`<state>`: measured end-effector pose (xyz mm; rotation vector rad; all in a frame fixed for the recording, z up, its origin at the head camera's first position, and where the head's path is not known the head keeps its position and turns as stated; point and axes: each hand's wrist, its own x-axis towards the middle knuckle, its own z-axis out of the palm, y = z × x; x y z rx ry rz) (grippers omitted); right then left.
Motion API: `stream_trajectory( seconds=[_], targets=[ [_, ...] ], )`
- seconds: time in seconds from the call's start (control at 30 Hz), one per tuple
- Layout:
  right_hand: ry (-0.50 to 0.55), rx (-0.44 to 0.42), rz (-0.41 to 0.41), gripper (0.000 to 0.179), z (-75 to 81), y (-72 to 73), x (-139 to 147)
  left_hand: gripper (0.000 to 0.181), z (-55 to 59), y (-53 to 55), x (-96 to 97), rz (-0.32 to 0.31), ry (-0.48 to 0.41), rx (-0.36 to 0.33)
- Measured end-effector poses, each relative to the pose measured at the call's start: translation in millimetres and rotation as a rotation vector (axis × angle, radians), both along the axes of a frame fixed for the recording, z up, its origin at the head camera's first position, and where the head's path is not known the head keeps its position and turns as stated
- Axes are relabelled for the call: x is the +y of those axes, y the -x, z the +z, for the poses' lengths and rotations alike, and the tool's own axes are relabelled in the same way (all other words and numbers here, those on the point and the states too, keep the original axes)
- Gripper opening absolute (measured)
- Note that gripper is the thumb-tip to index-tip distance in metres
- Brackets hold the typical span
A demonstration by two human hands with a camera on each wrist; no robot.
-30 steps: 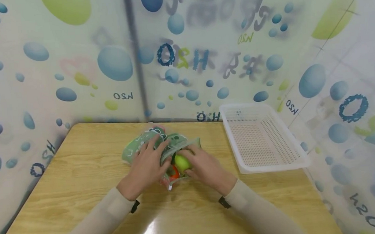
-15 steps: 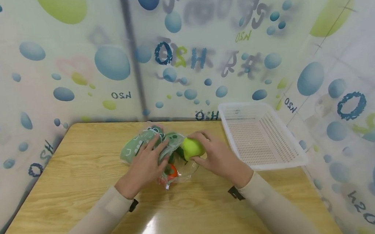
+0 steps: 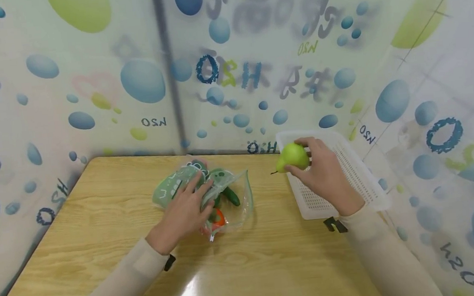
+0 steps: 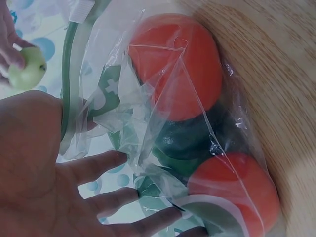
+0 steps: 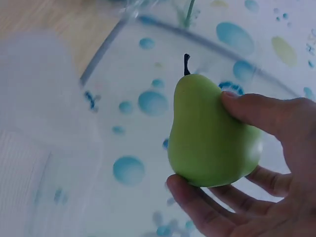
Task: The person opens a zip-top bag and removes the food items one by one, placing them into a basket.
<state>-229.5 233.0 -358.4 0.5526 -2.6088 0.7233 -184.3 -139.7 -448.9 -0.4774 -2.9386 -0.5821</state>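
A green pear point(image 5: 210, 136) with a dark stem is gripped between the thumb and fingers of my right hand point(image 3: 327, 173). In the head view it overlaps the near-left part of the white basket point(image 3: 303, 198). My left hand point(image 3: 185, 212) rests with fingers spread on a clear zip bag point(image 3: 247, 203) printed with a green cartoon. Through the plastic, the left wrist view shows one red, tomato-like item point(image 4: 182, 64), a second red round item point(image 4: 232, 187) and dark green produce between them. A cucumber point(image 3: 231, 196) lies near the bag's mouth in the head view.
The wooden table point(image 3: 247, 272) carries the bag at its middle and the perforated basket at its right. A wall sheet point(image 3: 225, 102) with blue and green dots stands behind the table and along its sides.
My right hand has drawn the pear out of the bag and carried it right, over to the basket. The cucumber is now exposed to view. My left hand has stayed on the bag.
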Motion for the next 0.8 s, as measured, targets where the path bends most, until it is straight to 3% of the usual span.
stream_trajectory(
  seconds=[0.13,0.3,0.57,0.8],
  targets=[
    [-0.049,-0.083,-0.105,0.071,9.4,11.4,31,0.063,0.7,-1.2,-0.9,0.002,0.0,-0.01],
    [-0.176,-0.269,-0.179,0.076,13.2,27.3,66,0.064,1.3,-4.4,-0.8,-0.005,0.0,-0.013],
    [-0.403,-0.585,-0.148,0.064,-0.8,45.2,93,0.064,0.3,-5.5,-0.1,-0.015,-0.016,-0.008],
    [-0.476,-0.667,-0.121,0.058,-17.2,47.9,92,0.062,-1.0,-6.1,-1.3,0.004,-0.004,-0.014]
  ],
)
